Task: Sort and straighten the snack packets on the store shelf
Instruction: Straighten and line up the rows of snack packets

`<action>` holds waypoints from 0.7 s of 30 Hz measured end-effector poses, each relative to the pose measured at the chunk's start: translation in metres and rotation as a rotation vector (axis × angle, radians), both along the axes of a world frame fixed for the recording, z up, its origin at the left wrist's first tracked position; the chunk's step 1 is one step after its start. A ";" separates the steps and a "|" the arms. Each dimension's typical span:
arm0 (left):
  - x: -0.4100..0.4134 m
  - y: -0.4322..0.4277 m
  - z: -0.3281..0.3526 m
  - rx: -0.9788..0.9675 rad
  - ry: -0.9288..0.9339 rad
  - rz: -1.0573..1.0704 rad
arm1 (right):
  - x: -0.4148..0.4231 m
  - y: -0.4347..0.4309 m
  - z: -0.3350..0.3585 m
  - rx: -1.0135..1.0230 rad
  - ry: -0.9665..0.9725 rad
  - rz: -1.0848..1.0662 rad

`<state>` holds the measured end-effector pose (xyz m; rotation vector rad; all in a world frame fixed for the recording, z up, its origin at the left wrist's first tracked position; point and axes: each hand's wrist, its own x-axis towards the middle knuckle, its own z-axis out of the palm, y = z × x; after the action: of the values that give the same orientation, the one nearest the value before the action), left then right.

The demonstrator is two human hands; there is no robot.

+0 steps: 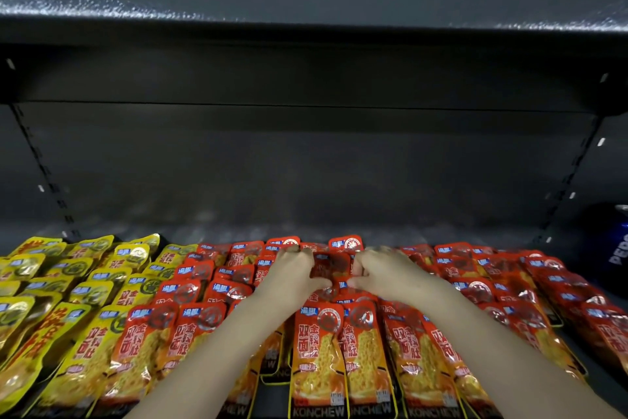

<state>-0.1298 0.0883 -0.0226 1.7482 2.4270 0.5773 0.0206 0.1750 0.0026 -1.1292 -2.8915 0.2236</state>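
Observation:
Red snack packets [319, 347] lie in overlapping rows across the middle and right of the dark shelf [306, 231]. Yellow snack packets [68, 282] fill the left part. My left hand [292, 270] and my right hand [384, 270] reach to the back rows in the middle. Both grip the sides of one red packet [331, 265] between them, fingers curled over its edges. My forearms cover several red packets in the front rows.
A blue drink can [615, 245] stands at the far right edge. An upper shelf [306, 31] hangs overhead. The bare back strip of the shelf lies behind the packets. Slotted uprights [44, 174] run along both sides.

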 end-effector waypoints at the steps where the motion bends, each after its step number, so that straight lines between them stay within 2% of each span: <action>1: -0.001 0.000 0.000 -0.023 -0.001 0.002 | 0.001 -0.001 0.001 0.006 0.001 0.003; 9: -0.004 -0.002 0.007 0.028 -0.088 -0.100 | 0.003 0.010 0.000 -0.148 0.113 -0.003; 21: -0.010 -0.002 0.005 0.047 -0.108 -0.127 | -0.002 0.014 0.000 -0.092 0.116 -0.005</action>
<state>-0.1399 0.0866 -0.0171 1.8225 2.2297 0.7002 0.0186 0.1889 0.0025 -1.0975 -2.8025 0.4118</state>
